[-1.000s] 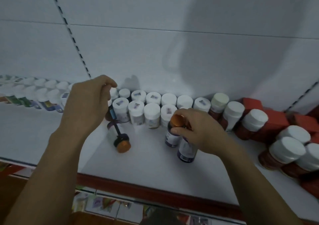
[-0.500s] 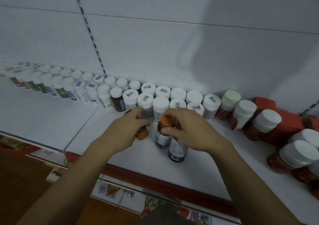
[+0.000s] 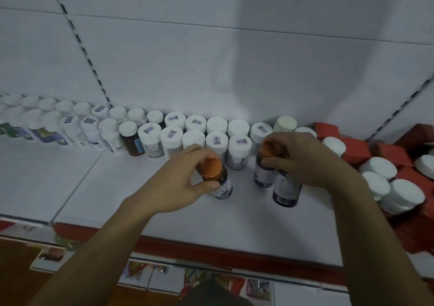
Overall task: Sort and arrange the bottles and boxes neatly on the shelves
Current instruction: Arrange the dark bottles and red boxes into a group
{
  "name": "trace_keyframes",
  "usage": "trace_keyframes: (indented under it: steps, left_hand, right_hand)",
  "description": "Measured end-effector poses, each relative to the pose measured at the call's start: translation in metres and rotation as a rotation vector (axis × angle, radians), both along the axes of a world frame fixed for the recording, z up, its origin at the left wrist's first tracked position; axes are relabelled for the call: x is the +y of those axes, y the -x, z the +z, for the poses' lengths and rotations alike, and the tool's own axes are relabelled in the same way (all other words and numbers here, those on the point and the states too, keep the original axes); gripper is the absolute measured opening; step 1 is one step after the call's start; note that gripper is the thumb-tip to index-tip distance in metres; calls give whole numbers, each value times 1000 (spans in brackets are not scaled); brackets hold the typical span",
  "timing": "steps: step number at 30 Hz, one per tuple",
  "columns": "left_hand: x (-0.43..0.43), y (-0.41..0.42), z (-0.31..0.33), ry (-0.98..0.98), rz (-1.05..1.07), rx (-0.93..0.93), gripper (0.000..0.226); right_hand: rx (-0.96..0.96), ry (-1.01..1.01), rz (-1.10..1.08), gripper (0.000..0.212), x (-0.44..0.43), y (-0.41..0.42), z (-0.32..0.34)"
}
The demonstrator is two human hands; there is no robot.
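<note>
My left hand (image 3: pixel 180 181) grips an upright dark bottle with an orange cap (image 3: pixel 217 180) near its neck on the white shelf (image 3: pixel 164 216). To its right, my right hand (image 3: pixel 303 160) holds the tops of two more dark bottles: one with an orange cap (image 3: pixel 264 172) and a second (image 3: pixel 286 191) whose cap is hidden under my palm. Behind both hands, two rows of white-capped bottles (image 3: pixel 217 139) stand along the shelf's back wall.
More white-capped bottles (image 3: pixel 51 122) line the shelf to the left. Larger brown jars with white lids (image 3: pixel 397 193) and red boxes (image 3: pixel 352 143) crowd the right end. A red strip (image 3: pixel 211 249) edges the shelf front; a lower shelf with packets (image 3: pixel 145 273) lies below.
My left hand has stood the fallen orange-capped bottle upright. My right hand has slid its two bottles slightly right. The camera has shifted, so more of the left rows shows.
</note>
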State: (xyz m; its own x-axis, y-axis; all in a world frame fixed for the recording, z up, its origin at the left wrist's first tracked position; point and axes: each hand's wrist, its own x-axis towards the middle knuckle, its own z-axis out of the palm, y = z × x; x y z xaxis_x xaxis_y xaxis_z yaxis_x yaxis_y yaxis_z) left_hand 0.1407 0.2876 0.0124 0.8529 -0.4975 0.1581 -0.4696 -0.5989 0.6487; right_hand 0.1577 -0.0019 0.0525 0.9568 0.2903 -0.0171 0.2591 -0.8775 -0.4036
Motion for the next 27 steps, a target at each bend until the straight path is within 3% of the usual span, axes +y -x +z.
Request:
trace_keyframes:
  steps: [6, 9, 11, 16, 22, 27]
  left_hand:
    - [-34, -15, 4, 0, -65, 25, 29]
    - [-49, -17, 0, -49, -90, 32, 27]
    - [-59, -19, -4, -71, -87, 14, 29]
    - [-82, -26, -8, -71, -151, 1, 36]
    - [-99, -27, -16, -77, -134, -14, 34]
    - [-98, -25, -18, -123, -34, -148, 33]
  right_hand:
    - [-97, 65, -55, 25, 3, -27, -26]
    - [-161, -10, -111, 50, -5, -18, -19]
    - [-216, -13, -147, 55, -18, -13, -10]
    - [-349, -23, -165, 26, -37, -26, 10]
    - [-236, 45, -169, 36, -35, -42, 21]
    - [-363, 157, -185, 26, -24, -8, -20]
